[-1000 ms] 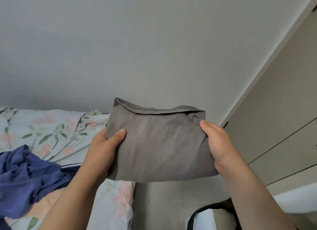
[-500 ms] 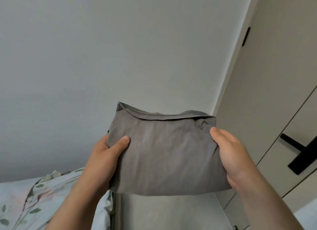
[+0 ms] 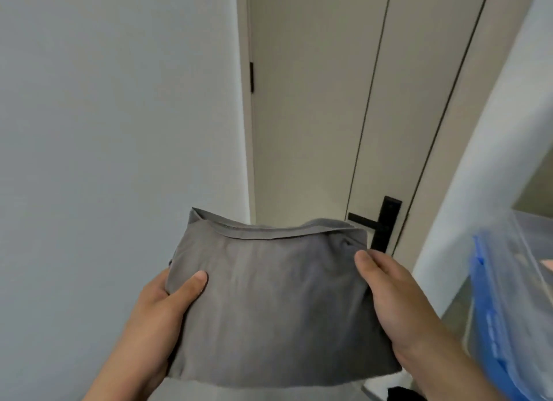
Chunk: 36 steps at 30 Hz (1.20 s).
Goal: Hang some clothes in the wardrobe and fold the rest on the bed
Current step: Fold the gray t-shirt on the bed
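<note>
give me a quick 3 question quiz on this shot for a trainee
1. True or false: both hands grip the folded grey garment.
2. What black fitting shows on the door behind the garment? A) handle B) hook C) mirror
3. Which side of the picture shows the clear plastic box with blue trim?

Key: 1 true, left hand and right hand at opposite edges; 2 A, the handle; 3 right.

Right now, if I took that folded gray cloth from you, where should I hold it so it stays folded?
Probably hold the gray cloth by its two short side edges, one hand from each side, as the left hand and right hand do: thumbs on top, fingers underneath. It is a soft, flat bundle, so grabbing only the hemmed far edge would likely let the layers drop open.
</note>
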Motion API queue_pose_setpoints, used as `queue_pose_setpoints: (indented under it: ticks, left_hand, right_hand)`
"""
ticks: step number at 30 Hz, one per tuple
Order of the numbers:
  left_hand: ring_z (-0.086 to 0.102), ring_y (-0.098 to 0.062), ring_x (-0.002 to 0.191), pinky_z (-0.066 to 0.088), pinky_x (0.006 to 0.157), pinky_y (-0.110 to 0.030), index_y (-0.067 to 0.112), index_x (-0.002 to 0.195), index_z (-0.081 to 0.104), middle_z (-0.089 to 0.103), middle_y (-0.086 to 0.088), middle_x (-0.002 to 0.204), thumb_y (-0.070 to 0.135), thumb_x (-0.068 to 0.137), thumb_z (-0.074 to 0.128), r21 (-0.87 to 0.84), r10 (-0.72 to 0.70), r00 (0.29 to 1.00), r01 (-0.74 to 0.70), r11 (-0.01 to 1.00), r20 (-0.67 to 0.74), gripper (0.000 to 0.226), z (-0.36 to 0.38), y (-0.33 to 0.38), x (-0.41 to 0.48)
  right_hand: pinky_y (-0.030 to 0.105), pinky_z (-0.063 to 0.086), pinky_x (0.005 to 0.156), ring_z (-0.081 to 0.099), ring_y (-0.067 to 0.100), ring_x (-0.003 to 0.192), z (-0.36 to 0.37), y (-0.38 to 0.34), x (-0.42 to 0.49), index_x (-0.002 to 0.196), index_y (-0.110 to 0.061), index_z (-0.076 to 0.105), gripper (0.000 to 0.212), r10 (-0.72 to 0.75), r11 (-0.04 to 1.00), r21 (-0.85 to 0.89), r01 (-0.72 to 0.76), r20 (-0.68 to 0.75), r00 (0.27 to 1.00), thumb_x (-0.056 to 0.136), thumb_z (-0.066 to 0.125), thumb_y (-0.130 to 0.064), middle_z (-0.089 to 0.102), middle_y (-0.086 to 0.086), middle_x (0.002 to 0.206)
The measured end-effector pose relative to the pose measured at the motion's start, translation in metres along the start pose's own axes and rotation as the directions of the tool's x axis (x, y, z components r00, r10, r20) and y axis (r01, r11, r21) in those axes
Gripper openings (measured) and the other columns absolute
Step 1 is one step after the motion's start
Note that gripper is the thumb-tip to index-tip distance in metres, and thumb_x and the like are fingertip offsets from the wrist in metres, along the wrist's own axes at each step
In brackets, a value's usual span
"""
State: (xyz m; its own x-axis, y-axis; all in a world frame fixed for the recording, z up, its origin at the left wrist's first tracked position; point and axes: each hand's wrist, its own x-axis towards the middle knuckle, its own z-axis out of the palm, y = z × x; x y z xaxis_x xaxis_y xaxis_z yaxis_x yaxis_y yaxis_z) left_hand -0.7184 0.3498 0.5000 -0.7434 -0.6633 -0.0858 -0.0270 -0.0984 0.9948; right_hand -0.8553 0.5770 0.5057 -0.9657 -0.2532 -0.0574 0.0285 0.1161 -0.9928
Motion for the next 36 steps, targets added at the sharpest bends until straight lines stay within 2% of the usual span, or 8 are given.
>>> queue_pose_setpoints:
  ticks: [8, 12, 18, 23, 27, 30, 34, 36]
  left_hand:
    - [0.073, -0.023, 0.077, 0.051, 0.067, -0.037, 0.011, 0.093, 0.072, 0.077, -0.008, 0.082, 0.011, 0.091, 0.063, 0.057, -0.007, 0.936, -0.014, 0.998, 0.351, 0.009, 0.055, 0.003, 0.065]
    - [0.074, -0.026, 0.081, 0.052, 0.079, -0.040, 0.013, 0.096, 0.071, 0.077, -0.007, 0.084, 0.015, 0.088, 0.067, 0.069, -0.060, 0.842, 0.027, 0.997, 0.537, 0.009, 0.097, -0.001, 0.060]
    - [0.074, -0.019, 0.072, 0.052, 0.078, -0.039, 0.015, 0.091, 0.071, 0.076, -0.001, 0.076, 0.013, 0.086, 0.069, 0.070, -0.053, 0.611, -0.004, 0.998, 0.790, 0.006, 0.164, 0.016, -0.005]
    - [0.071, -0.031, 0.093, 0.049, 0.095, -0.057, 0.044, 0.087, 0.075, 0.077, 0.000, 0.087, 0.069, 0.028, 0.081, 0.041, 0.003, 0.425, -0.094, 0.995, 0.905, 0.064, 0.190, 0.033, -0.081]
    - [0.074, -0.027, 0.083, 0.059, 0.076, -0.044, 0.035, 0.091, 0.076, 0.078, -0.001, 0.085, 0.084, 0.008, 0.076, -0.010, 0.035, 0.227, -0.111, 0.994, 0.973, 0.097, 0.202, 0.038, -0.153]
    - [0.075, -0.023, 0.083, 0.056, 0.066, -0.037, 0.020, 0.097, 0.075, 0.078, -0.003, 0.087, 0.061, 0.027, 0.085, -0.037, 0.037, 0.045, -0.012, 0.999, 0.998, 0.082, 0.209, 0.038, -0.208]
    - [0.071, -0.007, 0.062, 0.054, 0.054, -0.021, 0.016, 0.088, 0.069, 0.075, 0.005, 0.068, 0.015, 0.084, 0.074, -0.019, 0.019, -0.091, -0.001, 1.000, 0.996, 0.006, 0.221, 0.035, -0.280]
    - [0.067, -0.002, 0.052, 0.049, 0.046, -0.015, 0.017, 0.089, 0.066, 0.074, 0.004, 0.067, 0.009, 0.087, 0.063, -0.011, 0.011, -0.186, 0.000, 1.000, 0.983, 0.009, 0.224, 0.033, -0.309]
  right_hand:
    - [0.037, 0.050, 0.089, 0.067, 0.008, 0.092, -0.029, 0.007, -0.031, 0.087, -0.039, 0.073, 0.023, 0.068, 0.997, 0.000, -0.075, -0.432, 0.899, 0.098, 0.053, -0.043, 0.073, -0.015, 0.089]
    - [0.047, 0.049, 0.098, 0.068, 0.027, 0.098, -0.053, 0.014, -0.077, 0.091, -0.024, 0.073, 0.021, 0.063, 0.998, 0.019, -0.066, -0.627, 0.776, 0.094, 0.062, -0.042, 0.075, 0.002, 0.090]
    - [0.042, 0.050, 0.090, 0.068, 0.023, 0.097, -0.084, 0.002, -0.187, 0.092, -0.023, 0.072, 0.024, 0.018, 0.997, -0.021, -0.069, -0.859, 0.512, 0.099, 0.055, -0.037, 0.074, 0.000, 0.092]
    - [0.035, 0.051, 0.085, 0.069, 0.008, 0.091, -0.092, -0.019, -0.290, 0.092, -0.037, 0.072, 0.021, -0.025, 0.997, -0.047, -0.063, -0.952, 0.305, 0.097, 0.052, -0.037, 0.075, -0.010, 0.090]
    - [0.031, 0.048, 0.084, 0.068, -0.001, 0.090, -0.098, -0.027, -0.368, 0.093, -0.041, 0.073, 0.022, -0.039, 0.997, -0.048, -0.055, -0.989, 0.141, 0.096, 0.052, -0.036, 0.075, -0.015, 0.094]
    - [0.033, 0.049, 0.086, 0.070, 0.005, 0.094, -0.104, -0.025, -0.419, 0.092, -0.039, 0.075, 0.023, -0.006, 0.999, -0.007, -0.034, -0.999, 0.032, 0.096, 0.053, -0.035, 0.076, -0.012, 0.095]
    - [0.030, 0.048, 0.076, 0.070, 0.001, 0.084, -0.109, -0.020, -0.480, 0.087, -0.041, 0.075, 0.027, 0.012, 1.000, 0.012, -0.004, -0.993, -0.119, 0.097, 0.053, -0.032, 0.077, -0.012, 0.090]
    - [0.028, 0.047, 0.071, 0.069, -0.001, 0.075, -0.110, -0.018, -0.507, 0.084, -0.037, 0.076, 0.028, 0.010, 1.000, 0.009, 0.006, -0.982, -0.189, 0.097, 0.053, -0.030, 0.077, -0.009, 0.086]
